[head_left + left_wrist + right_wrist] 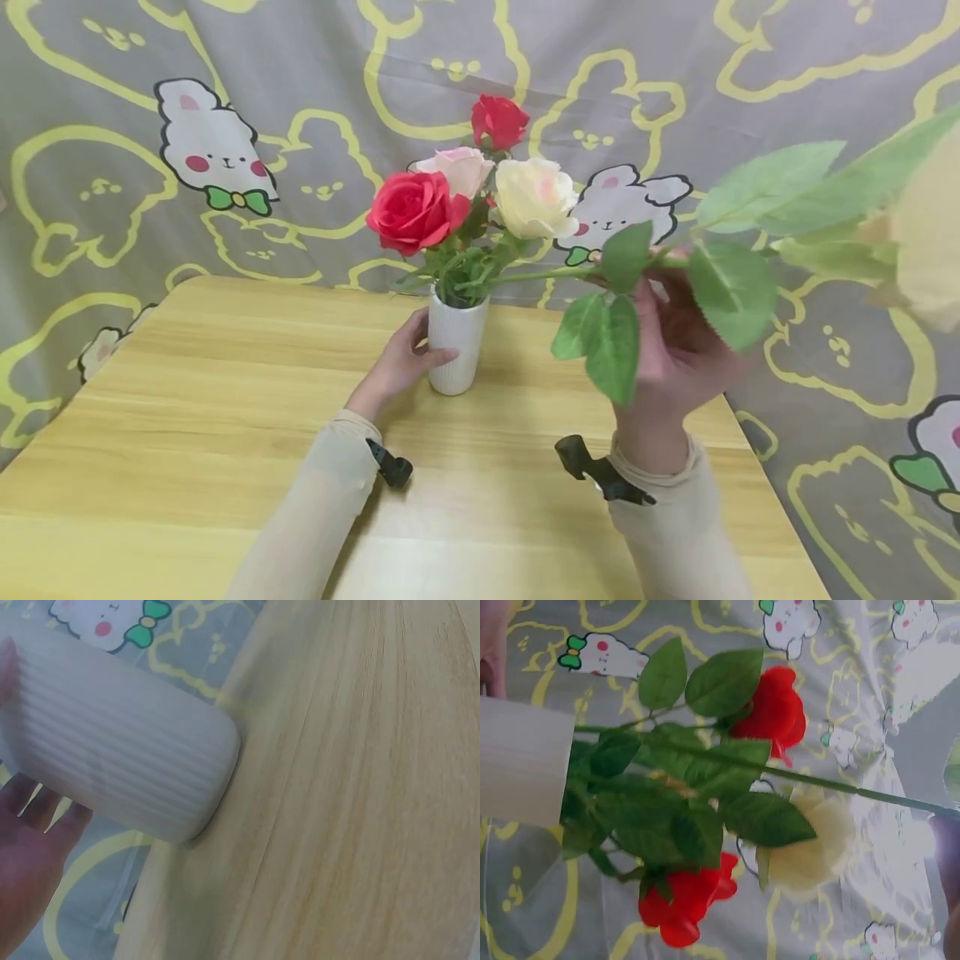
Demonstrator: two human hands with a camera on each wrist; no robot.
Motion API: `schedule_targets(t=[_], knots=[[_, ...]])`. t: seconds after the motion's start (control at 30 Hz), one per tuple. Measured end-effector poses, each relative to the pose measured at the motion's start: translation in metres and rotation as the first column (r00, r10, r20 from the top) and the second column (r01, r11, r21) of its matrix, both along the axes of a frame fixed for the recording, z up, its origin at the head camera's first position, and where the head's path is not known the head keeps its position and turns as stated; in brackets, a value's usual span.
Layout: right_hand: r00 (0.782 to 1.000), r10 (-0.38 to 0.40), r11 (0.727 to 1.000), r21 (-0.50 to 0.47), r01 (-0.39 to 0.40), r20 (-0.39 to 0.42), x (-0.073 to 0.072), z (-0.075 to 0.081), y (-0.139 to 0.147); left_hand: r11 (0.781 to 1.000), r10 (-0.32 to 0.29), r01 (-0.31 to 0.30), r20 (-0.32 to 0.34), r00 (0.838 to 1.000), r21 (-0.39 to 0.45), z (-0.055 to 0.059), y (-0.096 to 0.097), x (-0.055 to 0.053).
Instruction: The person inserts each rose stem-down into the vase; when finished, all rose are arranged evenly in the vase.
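Note:
A white ribbed vase [461, 350] stands on the table, and my left hand [397, 362] grips its left side, thumb across the front. In the left wrist view the base of the vase [142, 742] rests on the wood. My right hand [678, 367] pinches the green stem of a pale cream rose [933, 233], whose bloom is cut off by the right edge. The stem [817, 782] runs slanting to the vase's mouth, its lower end hidden among leaves. Inside the vase are a front red rose [415, 212], a back red rose [498, 122], a pink rose [457, 169] and a cream rose [534, 200].
The light wood table [225, 433] reaches back to a grey curtain [315, 75] printed with yellow outlines and white rabbits. Leaves [611, 342] of the held rose hang in front of the right hand. Both wrists wear black camera straps [390, 464].

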State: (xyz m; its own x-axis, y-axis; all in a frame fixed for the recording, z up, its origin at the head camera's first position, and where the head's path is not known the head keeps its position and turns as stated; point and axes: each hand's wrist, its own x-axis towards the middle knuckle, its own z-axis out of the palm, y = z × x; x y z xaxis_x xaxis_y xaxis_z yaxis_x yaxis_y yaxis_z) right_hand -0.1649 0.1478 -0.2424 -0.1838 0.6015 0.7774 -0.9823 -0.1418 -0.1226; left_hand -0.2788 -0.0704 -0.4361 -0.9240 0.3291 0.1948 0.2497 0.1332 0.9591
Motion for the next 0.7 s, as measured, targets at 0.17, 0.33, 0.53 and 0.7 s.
schedule_targets(t=[0.17,0.33,0.53,0.7], knots=[[0.982,-0.180,0.949,0.252,0.187,-0.052,-0.003,0.000,-0.015,1.000,0.002,-0.002,-0.003,1.000,0.013,-0.001,0.001,0.000],[0.959,-0.282,0.825,0.500,0.263,-0.039,-0.006,0.007,-0.025,1.000,-0.009,0.009,0.003,1.000,0.018,0.004,0.000,0.000],[0.941,-0.336,0.721,0.652,0.235,0.032,-0.019,0.008,-0.024,1.000,-0.016,0.016,0.008,1.000,0.011,0.005,0.000,0.002],[0.899,-0.413,0.672,0.715,0.195,0.143,-0.041,0.000,-0.020,1.000,-0.014,0.014,0.033,0.999,0.002,0.019,0.001,0.013]])
